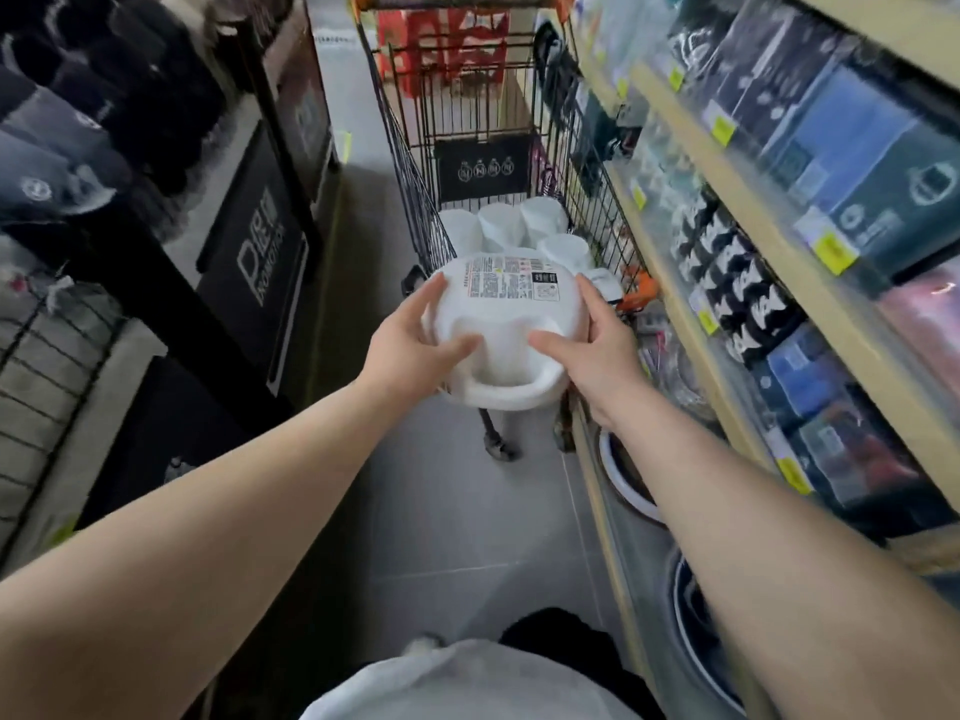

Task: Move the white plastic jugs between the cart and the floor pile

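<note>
Both hands hold a white plastic basin (498,324) in the air, just this side of the near end of a wire shopping cart (415,200) and above the grey floor tiles. It is turned so its underside, with a printed label (511,284), faces the camera, and a moulded handle loop (493,392) sits at its near edge. The left hand (410,340) grips the left rim with fingers spread along the wall and thumb pressed on the base; the right hand (592,345) mirrors it on the right rim, thumb lying across the base.

The basin looks light, stiff and thin-walled, so it should carry easily but may flex if squeezed hard. Its smooth, glossy surface could slip under bare fingers; the rolled rim and the handle loop seem the surest places to hold. More white plastic tubs (514,226) lie stacked in the cart beyond it. Store shelves (737,283) of packaged goods run along the right.
</note>
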A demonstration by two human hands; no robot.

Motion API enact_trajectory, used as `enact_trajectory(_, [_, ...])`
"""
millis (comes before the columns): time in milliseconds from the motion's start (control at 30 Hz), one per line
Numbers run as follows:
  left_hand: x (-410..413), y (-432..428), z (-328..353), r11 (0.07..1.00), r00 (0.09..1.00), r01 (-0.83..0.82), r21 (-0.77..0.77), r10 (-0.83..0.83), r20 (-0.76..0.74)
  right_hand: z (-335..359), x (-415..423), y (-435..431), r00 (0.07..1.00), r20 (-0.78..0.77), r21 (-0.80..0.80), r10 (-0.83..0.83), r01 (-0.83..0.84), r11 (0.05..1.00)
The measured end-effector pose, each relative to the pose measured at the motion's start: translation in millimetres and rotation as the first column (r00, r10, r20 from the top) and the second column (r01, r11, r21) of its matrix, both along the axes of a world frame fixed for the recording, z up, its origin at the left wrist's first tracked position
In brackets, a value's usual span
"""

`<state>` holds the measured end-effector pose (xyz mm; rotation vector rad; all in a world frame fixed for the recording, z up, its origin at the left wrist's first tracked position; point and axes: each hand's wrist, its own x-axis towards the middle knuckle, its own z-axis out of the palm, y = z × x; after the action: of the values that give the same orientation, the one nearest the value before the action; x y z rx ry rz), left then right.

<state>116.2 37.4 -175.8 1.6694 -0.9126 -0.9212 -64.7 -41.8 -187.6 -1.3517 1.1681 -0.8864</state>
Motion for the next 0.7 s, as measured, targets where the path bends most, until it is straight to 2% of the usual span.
enact_trajectory(200, [7, -111, -21, 0.996, 0.999, -0.022, 0.089, 0.026, -0.044, -22, 12, -123, 0.996, -0.087, 0.019, 0.021, -0.02, 1.0])
enact_trajectory(333, [7, -182, -44, 0.981, 0.997, -0.071, 0.178, 0.074, -0.01, -34, 17, -206, 0.968, -0.211, 0.073, 0.133, -0.12, 0.99])
enact_trajectory(467, [10, -226, -69, 0.962, 0.989, -0.116, 0.249, 0.134, -0.058, -56, 27, -272, 0.929, -0.265, 0.21, 0.257, -0.205, 0.956])
enact_trajectory(567, [14, -243, -83, 0.948, 0.983, -0.089, 0.306, 0.132, -0.126, -69, 36, -304, 0.9, -0.288, 0.341, 0.328, -0.223, 0.913])
enact_trajectory(667, [18, -252, -90, 0.929, 0.995, -0.038, 0.368, 0.071, -0.076, -81, 42, -323, 0.879, -0.273, 0.476, 0.39, -0.229, 0.849])
enact_trajectory(700, [21, -255, -95, 0.921, 1.0, -0.01, 0.389, 0.015, -0.009, -85, 44, -329, 0.868, -0.274, 0.51, 0.413, -0.233, 0.828])
